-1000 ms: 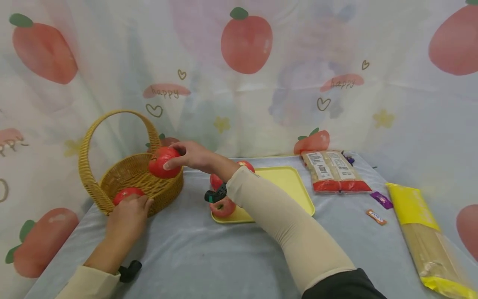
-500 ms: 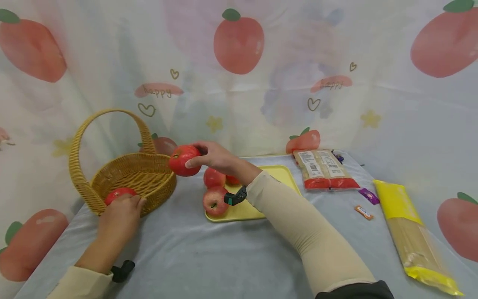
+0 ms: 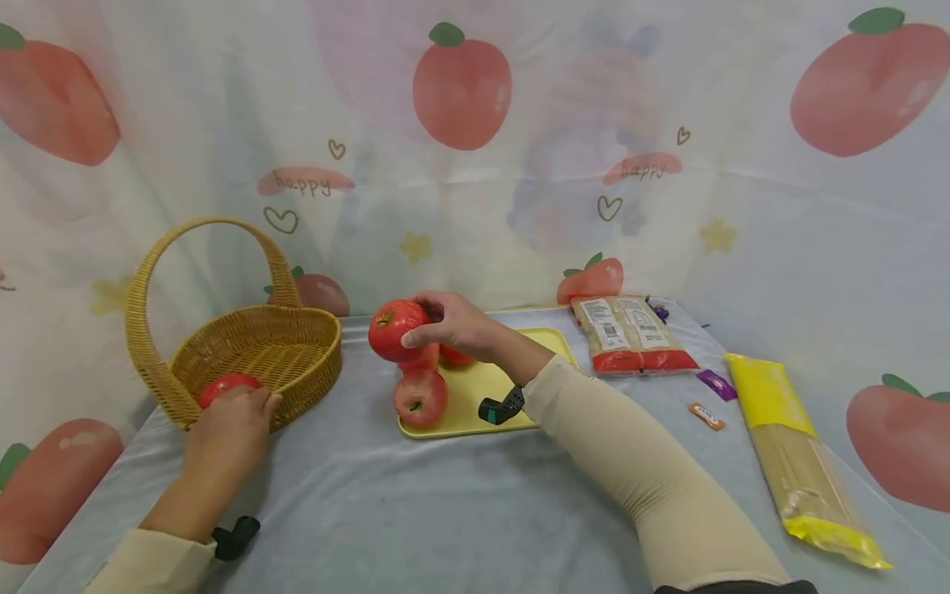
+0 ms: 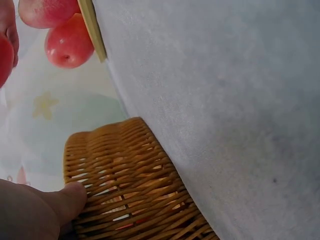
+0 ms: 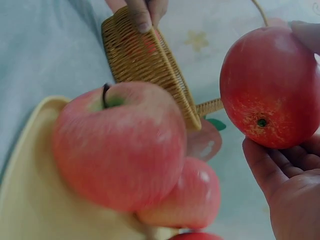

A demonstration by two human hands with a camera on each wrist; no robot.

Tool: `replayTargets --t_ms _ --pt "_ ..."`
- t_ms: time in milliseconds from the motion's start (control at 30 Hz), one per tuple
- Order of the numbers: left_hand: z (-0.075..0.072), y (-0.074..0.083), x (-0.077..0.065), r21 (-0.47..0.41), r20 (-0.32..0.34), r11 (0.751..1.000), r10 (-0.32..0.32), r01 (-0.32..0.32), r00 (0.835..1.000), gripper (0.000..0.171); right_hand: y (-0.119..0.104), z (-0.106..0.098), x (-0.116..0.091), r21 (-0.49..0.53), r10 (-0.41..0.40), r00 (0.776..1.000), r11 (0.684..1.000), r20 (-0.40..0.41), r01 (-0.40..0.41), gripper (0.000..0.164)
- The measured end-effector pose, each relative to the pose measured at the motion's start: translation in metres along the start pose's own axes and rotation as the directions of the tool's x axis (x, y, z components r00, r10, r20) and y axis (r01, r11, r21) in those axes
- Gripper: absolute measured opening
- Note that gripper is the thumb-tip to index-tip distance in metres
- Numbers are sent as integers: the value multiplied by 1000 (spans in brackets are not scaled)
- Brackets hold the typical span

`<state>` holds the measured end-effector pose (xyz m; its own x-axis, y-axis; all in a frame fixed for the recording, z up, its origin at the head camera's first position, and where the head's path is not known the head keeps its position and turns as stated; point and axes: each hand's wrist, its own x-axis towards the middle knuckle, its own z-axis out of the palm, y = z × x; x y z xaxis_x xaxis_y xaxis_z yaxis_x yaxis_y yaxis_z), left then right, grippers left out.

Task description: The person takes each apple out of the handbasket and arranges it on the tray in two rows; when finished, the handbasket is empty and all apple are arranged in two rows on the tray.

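Observation:
My right hand (image 3: 467, 332) holds a red apple (image 3: 393, 330) between thumb and fingers, raised over the left end of the yellow tray (image 3: 482, 400). In the right wrist view the blossom end of that apple (image 5: 270, 90) faces the camera. Several apples sit on the tray, the nearest a pinkish one (image 3: 420, 398). To the left, my left hand (image 3: 226, 441) grips the near rim of the wicker basket (image 3: 319, 367); its thumb (image 4: 72, 197) lies against the weave in the left wrist view. Inside the basket, partly hidden by that hand, is a red apple (image 3: 226, 386).
A tall handle (image 3: 141, 305) arches over the basket. On the right lie a red-ended food packet (image 3: 631, 334), a purple wrapped candy (image 3: 717, 384), an orange one (image 3: 706, 416) and a long yellow-ended packet (image 3: 801, 462). A printed curtain (image 3: 475, 214) hangs behind the cloth-covered table.
My right hand has carried the apple rightward from over the basket to above the tray's left end. The left hand stays at the basket's rim. The head view has shifted slightly right.

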<state>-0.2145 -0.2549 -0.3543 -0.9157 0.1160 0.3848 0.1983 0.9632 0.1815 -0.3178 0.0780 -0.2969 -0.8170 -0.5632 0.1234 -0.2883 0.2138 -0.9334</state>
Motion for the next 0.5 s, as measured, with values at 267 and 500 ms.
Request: replayTargets --t_ms 267,500 --pt "0 -1 -1 5 -29 1000 7 -7 1000 19 14 -12 -23 49 43 998 998 -48 -40 62" --pt "2 -2 2 1 11 1000 -3 3 1000 19 33 -21 -44 90 100 992 992 -72 -94 67"
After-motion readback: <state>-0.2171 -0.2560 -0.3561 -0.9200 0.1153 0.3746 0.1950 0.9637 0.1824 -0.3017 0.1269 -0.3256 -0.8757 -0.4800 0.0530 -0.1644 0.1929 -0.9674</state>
